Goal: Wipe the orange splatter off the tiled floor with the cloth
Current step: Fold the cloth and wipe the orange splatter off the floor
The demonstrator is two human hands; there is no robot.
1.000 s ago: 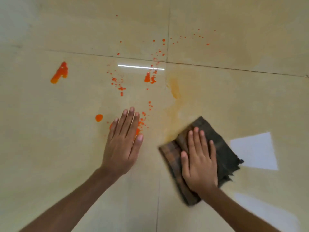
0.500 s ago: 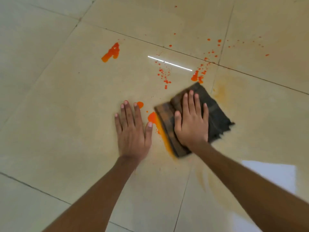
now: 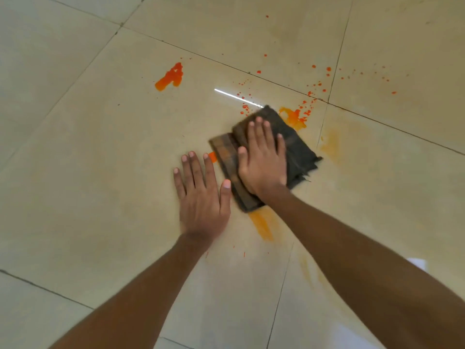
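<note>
Right hand: the right hand (image 3: 263,163) lies flat, fingers straight, pressing the dark brown checked folded cloth (image 3: 297,149).
Left hand: the left hand (image 3: 201,195) is spread on the beige tiled floor (image 3: 88,172), at the cloth's 8 o'clock.
Splatter: a bright orange blob (image 3: 171,76) lies at the cloth's 10 o'clock; an orange smear (image 3: 293,118) touches its 1 o'clock edge.

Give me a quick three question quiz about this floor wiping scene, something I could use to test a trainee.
1. True or false: the right hand presses flat on the dark folded checked cloth.
2. Where does the left hand rest? A: on the cloth. B: flat on the beige tiled floor. C: in the air.
3. Fill in, touching or apart: the thick orange blotch beyond the left hand lies ___ from the cloth.
Key: 1 true; 2 B; 3 apart.
</note>
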